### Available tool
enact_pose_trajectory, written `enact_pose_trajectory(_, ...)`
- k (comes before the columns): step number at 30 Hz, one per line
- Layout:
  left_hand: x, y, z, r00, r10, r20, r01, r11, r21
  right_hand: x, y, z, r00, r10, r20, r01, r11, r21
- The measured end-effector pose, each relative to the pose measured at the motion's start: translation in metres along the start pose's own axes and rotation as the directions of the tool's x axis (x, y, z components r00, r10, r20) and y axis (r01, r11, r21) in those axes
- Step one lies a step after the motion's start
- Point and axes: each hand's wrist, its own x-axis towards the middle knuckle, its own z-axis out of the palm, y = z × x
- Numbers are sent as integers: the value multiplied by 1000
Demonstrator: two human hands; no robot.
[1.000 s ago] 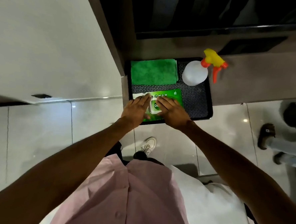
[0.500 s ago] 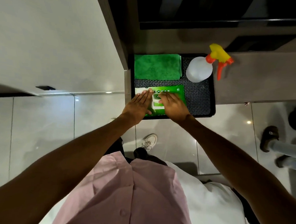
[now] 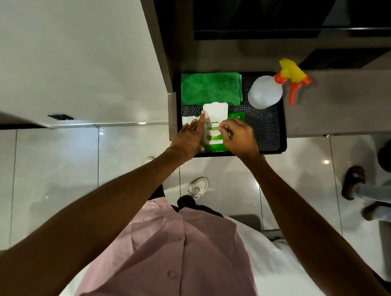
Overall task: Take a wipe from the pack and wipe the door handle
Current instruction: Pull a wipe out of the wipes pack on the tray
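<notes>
Wipe pack [image 3: 213,135] lid up, on black tray [image 3: 271,127], grey counter; left hand [image 3: 188,138] flat, right hand [image 3: 238,136] pinching at opening.

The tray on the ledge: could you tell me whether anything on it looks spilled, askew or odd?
Nothing spilled. The spray bottle lies on its side, its trigger head hanging past the tray rim. The wipe pack has its white lid flipped open under the left hand and right hand.

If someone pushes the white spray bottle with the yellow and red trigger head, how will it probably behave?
The white spray bottle with the yellow and red trigger head seems to lie on its side, partly on the black tray, so it may roll or slide off the rim. It looks like plastic, probably light; its fill level is not visible.
</notes>
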Motion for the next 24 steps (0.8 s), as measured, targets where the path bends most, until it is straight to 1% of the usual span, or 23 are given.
enact_pose_trajectory(2,0,1,-1,1000,-23,-5,23,1000,-10,-2,0,6,985,-1,171,9,999,-45)
enact_pose_trajectory(4,0,3,-2,999,-43,-20,42,999,-24,2,1,8,962,-2,273,28,996,-90)
enact_pose_trajectory(6,1,4,-3,999,-51,-12,51,998,-25,6,0,8,947,-49,319,85,991,-99)
enact_pose_trajectory(7,1,5,-4,998,-55,-2,55,998,-27,8,0,7,941,-56,333,91,992,-90)
enact_pose_trajectory(10,0,7,-6,998,-64,-4,63,997,-40,14,-1,5,931,7,366,24,997,-80)
enact_pose_trajectory(14,-1,9,-8,997,-75,4,75,996,-56,19,-5,11,930,107,353,-80,993,-91)
enact_pose_trajectory(19,-1,11,-10,996,-89,2,89,995,-53,17,-4,14,935,103,340,-76,993,-91)
enact_pose_trajectory(21,-2,13,-10,996,-92,-6,92,994,-59,13,-1,17,949,108,295,-97,994,-51)
enact_pose_trajectory(24,-3,13,-10,996,-94,-13,93,994,-60,0,3,19,970,174,171,-192,977,95)
